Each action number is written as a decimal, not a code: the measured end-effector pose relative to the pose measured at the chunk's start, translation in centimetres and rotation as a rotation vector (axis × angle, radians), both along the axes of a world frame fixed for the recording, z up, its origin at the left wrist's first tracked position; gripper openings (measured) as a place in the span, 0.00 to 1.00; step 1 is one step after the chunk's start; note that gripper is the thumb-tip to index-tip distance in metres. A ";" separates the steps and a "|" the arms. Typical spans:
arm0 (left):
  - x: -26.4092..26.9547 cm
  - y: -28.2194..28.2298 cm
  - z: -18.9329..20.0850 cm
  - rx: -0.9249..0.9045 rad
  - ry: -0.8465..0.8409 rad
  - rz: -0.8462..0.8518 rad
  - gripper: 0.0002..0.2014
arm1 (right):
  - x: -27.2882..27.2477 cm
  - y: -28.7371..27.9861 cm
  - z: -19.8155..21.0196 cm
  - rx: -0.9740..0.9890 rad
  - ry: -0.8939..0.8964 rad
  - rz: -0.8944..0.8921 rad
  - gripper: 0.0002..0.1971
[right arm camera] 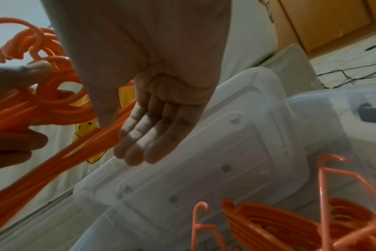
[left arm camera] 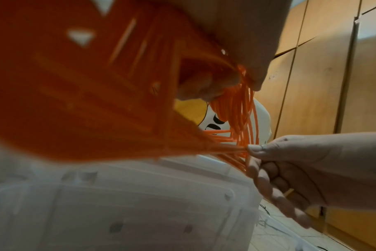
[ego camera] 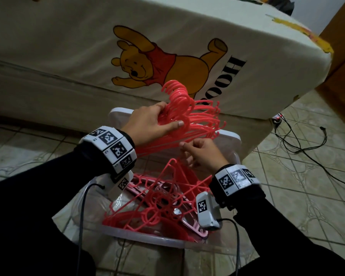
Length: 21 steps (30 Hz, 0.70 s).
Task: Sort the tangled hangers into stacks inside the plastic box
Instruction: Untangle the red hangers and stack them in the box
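Observation:
My left hand (ego camera: 167,116) grips a thick bundle of coral hangers (ego camera: 195,124) by the necks and holds it above the far end of the clear plastic box (ego camera: 147,238). The hooks (ego camera: 173,87) point up; the bars fan out to the right. Below the bundle my right hand (ego camera: 187,154) has straight, relaxed fingers, and its thumb tip (left arm camera: 254,148) touches the lower bars. In the right wrist view the fingers (right arm camera: 140,144) hold nothing. Several loose coral and pale pink hangers (ego camera: 161,200) lie tangled inside the box.
The box's white lid (ego camera: 230,139) leans behind the box against a bed with a cream bear-print sheet (ego camera: 68,46). Black cables (ego camera: 299,144) trail over the tiled floor at the right. Wooden wardrobe doors (left arm camera: 322,68) stand beyond.

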<state>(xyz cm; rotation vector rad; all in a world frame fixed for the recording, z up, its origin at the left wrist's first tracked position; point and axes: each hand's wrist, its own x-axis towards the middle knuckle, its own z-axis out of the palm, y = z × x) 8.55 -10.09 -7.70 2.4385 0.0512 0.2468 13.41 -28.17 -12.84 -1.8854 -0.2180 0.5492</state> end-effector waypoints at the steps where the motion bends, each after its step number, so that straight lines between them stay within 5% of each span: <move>1: 0.0 0.0 0.0 -0.008 0.001 -0.004 0.29 | 0.1 0.0 -0.1 0.001 -0.002 0.011 0.11; 4: 0.1 0.1 0.1 -0.016 0.002 -0.009 0.29 | 0.4 -0.4 -0.5 -0.076 -0.067 0.119 0.09; 8: 0.0 0.0 0.3 -0.059 -0.022 0.007 0.29 | 0.2 -0.8 -1.9 -0.634 -0.429 0.434 0.04; 12: 0.2 0.2 0.2 -0.067 -0.036 0.034 0.26 | -1.4 -0.1 -4.5 -0.979 -0.608 0.734 0.12; 16: 0.2 0.3 0.1 -0.072 -0.023 0.007 0.24 | -2.9 1.2 -7.0 -1.070 -0.772 0.992 0.15; 21: 0.0 0.6 0.3 -0.044 0.018 -0.068 0.38 | -3.7 1.3 -8.8 -1.073 -0.762 1.043 0.16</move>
